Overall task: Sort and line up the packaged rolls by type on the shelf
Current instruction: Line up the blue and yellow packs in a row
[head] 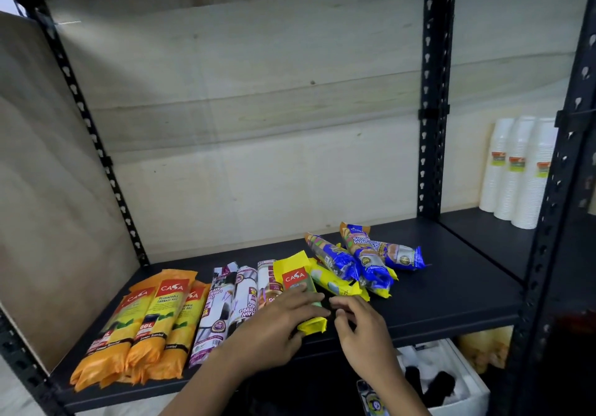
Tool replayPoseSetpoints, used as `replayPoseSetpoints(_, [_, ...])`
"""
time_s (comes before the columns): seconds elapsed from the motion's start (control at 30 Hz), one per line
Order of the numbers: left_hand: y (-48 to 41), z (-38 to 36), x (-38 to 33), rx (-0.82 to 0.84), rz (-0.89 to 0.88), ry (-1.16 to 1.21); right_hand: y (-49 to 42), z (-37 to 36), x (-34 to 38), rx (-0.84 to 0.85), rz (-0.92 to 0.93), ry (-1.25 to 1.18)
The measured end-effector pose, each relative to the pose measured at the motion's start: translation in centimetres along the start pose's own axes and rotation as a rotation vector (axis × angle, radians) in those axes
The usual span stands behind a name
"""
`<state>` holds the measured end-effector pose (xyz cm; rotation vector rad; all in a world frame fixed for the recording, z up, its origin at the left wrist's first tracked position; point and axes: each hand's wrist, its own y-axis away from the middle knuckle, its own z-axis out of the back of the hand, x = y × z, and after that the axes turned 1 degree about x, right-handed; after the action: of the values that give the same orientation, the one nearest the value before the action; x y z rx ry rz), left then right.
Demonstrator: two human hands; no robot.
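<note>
On the dark shelf (pixel 435 296), three orange Casa rolls (pixel 151 319) lie side by side at the left. To their right are three white drawstring-bag rolls (pixel 240 296). A yellow Casa roll (pixel 294 274) lies next to those, and my left hand (pixel 277 322) rests flat over its lower half. My right hand (pixel 361 332) touches that roll's right side with loosely curled fingers. A second yellow roll (pixel 335 282) lies slanted just behind. Three blue rolls (pixel 367 256) lie jumbled farther right.
Stacks of white cups (pixel 516 170) stand in the right-hand bay behind a black upright post (pixel 432 125). A plywood panel (pixel 48 190) closes the left side. Below the shelf sits a white box (pixel 464 380) with dark items inside.
</note>
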<state>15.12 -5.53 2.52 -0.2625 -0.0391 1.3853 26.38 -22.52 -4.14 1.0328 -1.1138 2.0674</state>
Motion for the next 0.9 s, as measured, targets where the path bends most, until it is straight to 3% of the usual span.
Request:
replayPoseSetpoints(0.1, [0.0,-0.3,-0.5,-0.022,0.035,-0.01,0.1,0.0,0.1,-0.035,0.04,0.001])
replayPoseSetpoints(0.23, [-0.1,-1.0,-1.0,-0.067,0.099,-0.057,0.5,0.2,0.2,-0.208,0.105,0.054])
replayPoseSetpoints(0.43, [-0.3,-1.1,-1.6,-0.141,0.198,-0.124,0.7,1.8,1.5,-0.28,0.224,0.274])
replayPoseSetpoints(0.6, [-0.7,-0.4,-2.5,-0.166,0.228,-0.087,-1.8,3.7,3.7,-0.271,0.317,0.359])
replayPoseSetpoints(0.77, [-4.1,0.4,-3.7,-0.297,0.292,0.038,-4.5,6.0,4.0,-0.271,0.241,0.381])
replayPoseSetpoints(0.9, [-7.2,0.6,-3.4,-0.384,0.299,0.111,-5.3,7.1,2.8,-0.089,0.12,0.467])
